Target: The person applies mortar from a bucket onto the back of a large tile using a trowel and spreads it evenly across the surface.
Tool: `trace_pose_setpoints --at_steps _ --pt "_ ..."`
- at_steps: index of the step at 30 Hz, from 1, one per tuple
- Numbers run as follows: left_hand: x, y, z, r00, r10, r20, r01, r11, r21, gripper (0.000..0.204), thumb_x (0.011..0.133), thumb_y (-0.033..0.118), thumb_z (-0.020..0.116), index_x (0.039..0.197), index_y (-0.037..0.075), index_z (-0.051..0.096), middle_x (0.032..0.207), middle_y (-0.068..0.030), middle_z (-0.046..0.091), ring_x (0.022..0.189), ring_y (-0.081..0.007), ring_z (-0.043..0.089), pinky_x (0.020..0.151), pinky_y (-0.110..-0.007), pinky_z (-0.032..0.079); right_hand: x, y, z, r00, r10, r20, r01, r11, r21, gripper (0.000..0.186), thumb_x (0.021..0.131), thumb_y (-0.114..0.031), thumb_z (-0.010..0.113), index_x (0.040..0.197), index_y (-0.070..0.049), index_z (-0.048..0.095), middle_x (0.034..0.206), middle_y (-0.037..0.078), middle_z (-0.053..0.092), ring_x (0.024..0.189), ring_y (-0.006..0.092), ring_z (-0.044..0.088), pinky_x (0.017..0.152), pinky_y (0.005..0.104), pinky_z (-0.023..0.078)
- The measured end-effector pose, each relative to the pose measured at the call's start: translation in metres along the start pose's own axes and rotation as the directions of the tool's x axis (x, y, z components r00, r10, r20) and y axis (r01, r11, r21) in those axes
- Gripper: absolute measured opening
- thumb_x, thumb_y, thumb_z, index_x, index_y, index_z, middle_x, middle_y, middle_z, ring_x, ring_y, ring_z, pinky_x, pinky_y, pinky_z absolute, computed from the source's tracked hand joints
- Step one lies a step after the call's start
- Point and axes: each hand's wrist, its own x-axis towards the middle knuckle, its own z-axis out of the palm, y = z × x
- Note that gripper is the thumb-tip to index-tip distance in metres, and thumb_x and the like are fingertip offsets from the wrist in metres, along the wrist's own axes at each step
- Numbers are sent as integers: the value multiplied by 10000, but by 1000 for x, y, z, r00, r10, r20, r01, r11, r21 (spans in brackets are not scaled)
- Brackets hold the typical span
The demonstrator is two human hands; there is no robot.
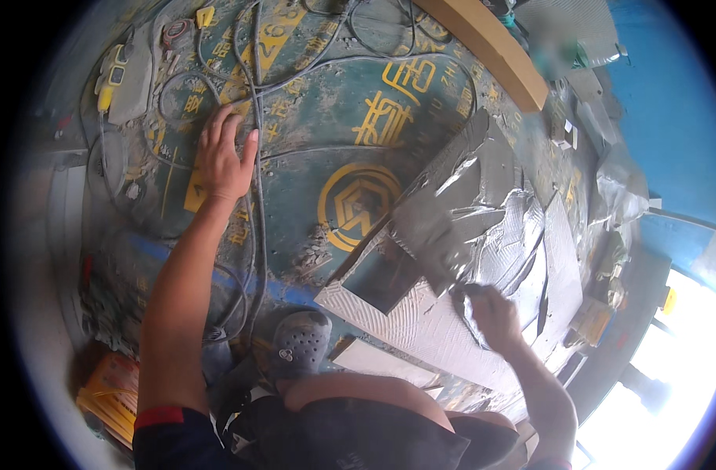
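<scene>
My left hand point(226, 160) lies with fingers apart and bent on the dusty printed green floor sheeting point(295, 204), over grey cables point(257, 102). My right hand point(491, 317) is closed on what looks like a trowel, its blade point(444, 258) hard to separate from the glossy grey mortar. The mortar point(514, 235) is spread in thick, uneven strokes on a large pale tile with a ridged surface point(373, 313), which has a rectangular opening near its left end.
My grey clog point(301, 345) is beside the tile, near a loose strip point(373, 364). A cardboard length point(491, 47) is at the top. At upper left are a yellow-grey tool point(110, 82) and tape measure point(178, 33); an orange-yellow object point(107, 395) is at lower left, a blue wall point(671, 117) right.
</scene>
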Motion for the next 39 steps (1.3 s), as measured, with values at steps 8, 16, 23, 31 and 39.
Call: trace_pose_setpoints --at_steps 8,16,23,31,39 --pt "0 -1 4 1000 21 -20 -21 1000 -7 384 956 349 593 1203 56 576 1391 -108 514 1285 -338 470 1069 -454 369 -22 9 48 987 -151 62 153 987 -37 317 948 -335 638 1125 -79 579 949 205 710 892 448 683 722 521 544" --pt "-1 -2 5 1000 19 -13 -19 1000 10 399 965 365 578 1220 58 579 1391 -107 516 1285 -345 469 1076 -451 371 -44 35 34 981 -195 2 195 980 -49 331 939 -318 656 1138 -67 576 903 211 712 860 452 683 710 507 545" --pt "2 2 2 1000 18 4 -18 999 44 394 969 366 574 1223 65 578 1403 -104 511 1285 -341 473 1072 -444 377 -7 2 23 981 -189 -38 188 981 -43 386 962 -349 622 1170 -31 554 886 263 691 844 471 675 687 508 536" --pt "0 0 1 1000 21 0 -21 999 36 386 967 351 581 1215 56 575 1403 -103 511 1284 -333 475 1066 -443 377 -51 20 26 990 -141 10 142 985 -103 353 948 -328 647 1148 -50 562 885 228 705 842 436 692 699 486 557" --pt "1 2 2 1000 28 -3 -28 998 51 390 965 360 585 1214 61 579 1387 -102 517 1285 -331 469 1061 -443 385 -40 4 52 915 -403 33 404 906 -125 350 910 -336 698 1068 -54 563 834 175 694 729 394 694 619 476 547"
